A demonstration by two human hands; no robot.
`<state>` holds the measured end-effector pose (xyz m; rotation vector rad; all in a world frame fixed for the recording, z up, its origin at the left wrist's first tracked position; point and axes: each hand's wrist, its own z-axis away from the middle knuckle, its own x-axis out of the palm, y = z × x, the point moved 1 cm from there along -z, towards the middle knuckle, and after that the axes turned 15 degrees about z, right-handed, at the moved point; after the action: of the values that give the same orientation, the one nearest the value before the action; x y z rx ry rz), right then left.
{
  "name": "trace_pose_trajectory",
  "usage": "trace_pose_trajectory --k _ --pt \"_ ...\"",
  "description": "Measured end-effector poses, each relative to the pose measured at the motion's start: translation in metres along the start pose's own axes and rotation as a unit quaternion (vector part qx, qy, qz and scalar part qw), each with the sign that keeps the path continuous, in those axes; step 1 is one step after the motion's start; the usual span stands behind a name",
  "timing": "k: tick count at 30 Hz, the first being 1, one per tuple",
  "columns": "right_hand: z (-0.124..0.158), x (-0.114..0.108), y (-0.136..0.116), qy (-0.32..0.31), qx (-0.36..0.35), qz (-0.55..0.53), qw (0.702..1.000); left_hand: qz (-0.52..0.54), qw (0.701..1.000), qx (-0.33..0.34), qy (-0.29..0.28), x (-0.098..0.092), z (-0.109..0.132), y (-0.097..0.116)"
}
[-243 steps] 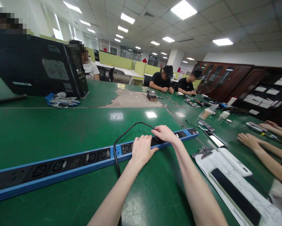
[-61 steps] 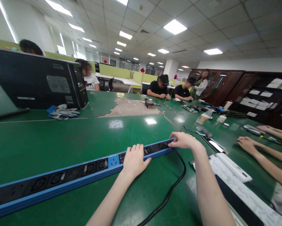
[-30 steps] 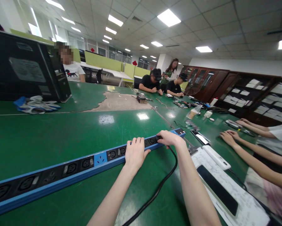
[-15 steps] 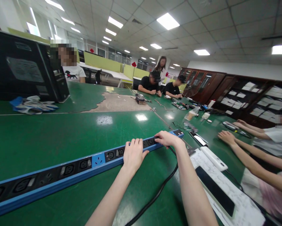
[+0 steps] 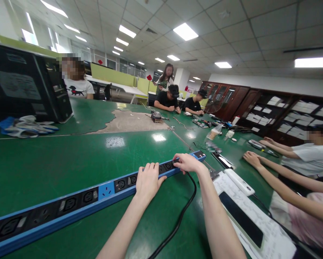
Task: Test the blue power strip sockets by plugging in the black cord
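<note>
A long blue power strip [image 5: 106, 191] with black and blue sockets lies slantwise across the green table. My left hand [image 5: 148, 180] is wrapped over its middle, fingers on the far edge and thumb along the near side. Close to the strip's far right end, my right hand [image 5: 187, 163] is closed on a dark plug at one of the sockets. The fingers cover most of the plug, so how deep it sits cannot be seen. From under that hand a thick black cable [image 5: 181, 216] curves down toward the front edge of the view.
A black computer case [image 5: 21, 84] and work gloves [image 5: 26, 127] are at the left. On the right lie a phone [image 5: 241, 217], papers [image 5: 277, 235] and a white handset-shaped device [image 5: 239, 182]. Another person's hands [image 5: 251, 158] rest nearby. Several people sit around the table.
The view has turned slightly, shifting the scene left. Both hands stay on the same parts of the strip. The cable below my right hand bends more. A standing person at the back has moved left.
</note>
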<state>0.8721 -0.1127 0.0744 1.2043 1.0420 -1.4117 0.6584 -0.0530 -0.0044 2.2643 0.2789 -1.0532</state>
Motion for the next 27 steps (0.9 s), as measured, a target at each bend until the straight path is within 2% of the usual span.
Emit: trace_pose_trajectory --k 3,7,10,16,21,24,27 --pt "-0.0045 -0.0018 0.0013 -0.022 0.016 0.02 0.999 0.001 1.0 -0.002 0.004 0.0004 -0.0001 0.0001" --pt "-0.0083 -0.0004 0.0061 -0.05 0.001 -0.034 0.998 0.001 1.0 -0.001 0.006 -0.0003 -0.0004 0.0006" --pt "-0.0069 0.0022 0.0078 -0.042 0.0 -0.051 0.998 -0.001 1.0 0.003 0.003 -0.0009 -0.0001 0.0014" --pt "-0.0034 0.0012 0.0012 -0.003 0.008 0.029 1.0 -0.001 1.0 0.003 -0.002 -0.0032 -0.0007 0.0015" --pt "-0.002 0.0004 0.0037 -0.019 -0.023 -0.049 0.998 0.001 1.0 -0.004 -0.006 -0.0034 -0.0009 0.0008" --pt "-0.0027 0.0015 0.0066 -0.041 -0.008 -0.094 0.995 -0.002 1.0 0.002 -0.001 -0.0015 0.0003 0.0018" --pt "-0.0033 0.0011 0.0066 -0.043 0.012 -0.082 0.996 -0.007 1.0 0.0 -0.002 0.0004 0.0004 0.0028"
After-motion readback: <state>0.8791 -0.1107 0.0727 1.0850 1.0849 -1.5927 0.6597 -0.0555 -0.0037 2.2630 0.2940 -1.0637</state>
